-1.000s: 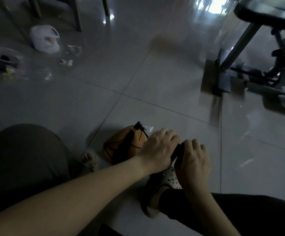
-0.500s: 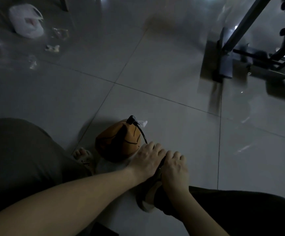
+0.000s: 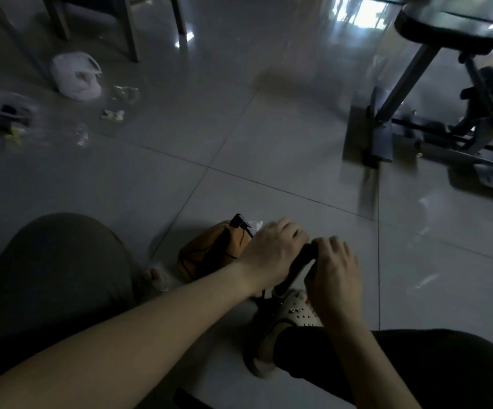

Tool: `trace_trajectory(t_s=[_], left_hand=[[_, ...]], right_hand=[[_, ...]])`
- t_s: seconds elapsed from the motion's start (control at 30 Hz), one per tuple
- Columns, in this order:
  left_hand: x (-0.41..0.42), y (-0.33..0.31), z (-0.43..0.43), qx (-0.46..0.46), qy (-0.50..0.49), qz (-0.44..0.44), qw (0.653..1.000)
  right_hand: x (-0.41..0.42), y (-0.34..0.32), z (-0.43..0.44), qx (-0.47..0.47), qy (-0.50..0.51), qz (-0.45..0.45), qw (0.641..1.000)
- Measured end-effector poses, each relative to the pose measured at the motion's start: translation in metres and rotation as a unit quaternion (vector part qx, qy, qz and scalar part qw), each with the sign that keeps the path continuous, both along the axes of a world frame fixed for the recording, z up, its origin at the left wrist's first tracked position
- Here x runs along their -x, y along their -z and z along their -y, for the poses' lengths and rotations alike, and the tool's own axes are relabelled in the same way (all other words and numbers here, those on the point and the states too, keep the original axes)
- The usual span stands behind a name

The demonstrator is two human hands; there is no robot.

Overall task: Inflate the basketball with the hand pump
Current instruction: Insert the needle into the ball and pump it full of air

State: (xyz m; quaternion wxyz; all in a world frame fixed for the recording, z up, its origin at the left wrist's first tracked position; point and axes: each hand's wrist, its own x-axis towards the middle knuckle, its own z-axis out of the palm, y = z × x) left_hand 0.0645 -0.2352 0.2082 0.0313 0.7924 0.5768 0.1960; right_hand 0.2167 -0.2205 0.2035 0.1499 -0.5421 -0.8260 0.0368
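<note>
On the tiled floor [image 3: 269, 143] sits the limp orange basketball [image 3: 210, 255] — just left of both hands, left [image 3: 272, 255] and right [image 3: 333, 270], each curled tight around the black pump handle [image 3: 305, 256] above a pale shoe [image 3: 295, 312].

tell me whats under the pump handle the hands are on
Below the pump handle, gripped by left hand and right hand, the dark shaft descends toward a perforated shoe. The pump's base is hidden.
</note>
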Motion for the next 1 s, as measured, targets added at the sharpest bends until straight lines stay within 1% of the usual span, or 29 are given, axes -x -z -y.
trace_trajectory(t_s=[0.07, 0.13, 0.2, 0.3, 0.4, 0.47, 0.53, 0.6, 0.67, 0.77, 0.87, 0.9, 1.0], left_hand=[[0.001, -0.024, -0.004, -0.066, -0.006, 0.014, 0.998], [0.000, -0.037, -0.003, -0.107, -0.011, 0.015, 0.994], [-0.001, -0.031, 0.003, -0.117, -0.011, 0.023, 0.993], [0.001, 0.008, 0.014, -0.106, -0.017, 0.038, 0.994], [0.004, 0.046, 0.015, -0.074, -0.026, 0.024, 0.997], [0.001, 0.064, 0.013, -0.049, -0.027, -0.016, 0.998], [-0.003, 0.082, 0.010, -0.021, -0.025, -0.076, 0.997], [-0.007, 0.100, 0.008, 0.015, -0.031, -0.107, 0.994], [-0.010, 0.114, 0.008, 0.053, -0.032, -0.130, 0.990], [-0.013, 0.121, 0.011, 0.087, -0.049, -0.126, 0.987], [-0.014, 0.120, 0.013, 0.114, -0.062, -0.119, 0.984], [-0.013, 0.118, 0.015, 0.125, -0.062, -0.111, 0.984], [-0.013, 0.103, 0.018, 0.156, -0.052, -0.080, 0.983]], right_hand=[[-0.004, -0.025, -0.004, -0.071, -0.012, -0.027, 0.997], [-0.007, -0.038, -0.005, -0.111, -0.022, -0.052, 0.992], [-0.003, -0.032, -0.002, -0.101, -0.016, -0.046, 0.994], [0.009, -0.001, 0.004, -0.044, -0.001, -0.023, 0.999], [0.014, 0.031, 0.005, 0.004, 0.010, 0.009, 1.000], [0.014, 0.050, 0.005, 0.013, 0.019, 0.028, 0.999], [0.014, 0.065, 0.004, 0.013, 0.018, 0.043, 0.999], [0.015, 0.080, 0.002, 0.018, 0.008, 0.052, 0.998], [0.015, 0.095, 0.000, 0.041, -0.003, 0.084, 0.996], [0.013, 0.111, -0.002, 0.097, -0.001, 0.130, 0.987], [0.013, 0.108, -0.004, 0.149, -0.019, 0.161, 0.976], [0.013, 0.105, -0.002, 0.169, -0.023, 0.154, 0.973], [0.010, 0.082, 0.005, 0.224, -0.006, 0.094, 0.970]])
